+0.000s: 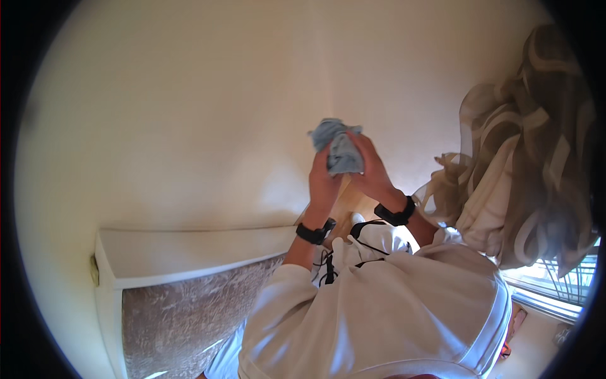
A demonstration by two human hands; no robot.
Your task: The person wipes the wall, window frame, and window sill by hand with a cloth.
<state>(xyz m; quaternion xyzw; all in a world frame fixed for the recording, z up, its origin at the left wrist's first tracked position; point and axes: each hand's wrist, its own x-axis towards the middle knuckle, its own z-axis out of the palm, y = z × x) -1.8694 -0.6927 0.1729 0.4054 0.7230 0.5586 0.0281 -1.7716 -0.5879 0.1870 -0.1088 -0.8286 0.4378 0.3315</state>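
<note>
Left grip point(323, 175): we press it around the left side of the crumpled blue-grey cloth point(344, 156).
Right grip point(371, 165): we clamp the cloth's right side.
Cloth position: we hold it raised between both grips, before the pale wall point(189, 126); its upper folds project beyond them.
Wrist straps point(309, 234): we wear black ones, below the cloth.
Curtain point(505, 170): to our right, apart from the cloth.

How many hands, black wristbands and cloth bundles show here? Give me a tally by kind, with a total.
Hands: 2
Black wristbands: 2
Blue-grey cloth bundle, held between both hands: 1
Total: 5
</note>
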